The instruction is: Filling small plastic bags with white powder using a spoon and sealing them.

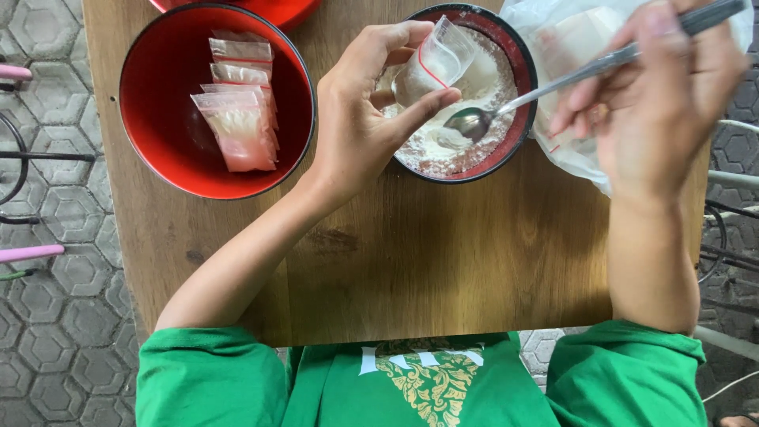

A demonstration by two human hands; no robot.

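The left hand (360,119) pinches a small clear plastic zip pouch (433,63) between thumb and fingers, mouth tilted over the far red-and-black bowl of white powder (506,142). The right hand (660,95) closes its fingers around the handle of a metal spoon (474,122), whose bowl sits low in the powder just beside the pouch. Doing this well likely means a modest scoop and a wide-open pouch mouth. Filled pouches (237,111) lie in the left red bowl (158,142) on the wooden table (435,261).
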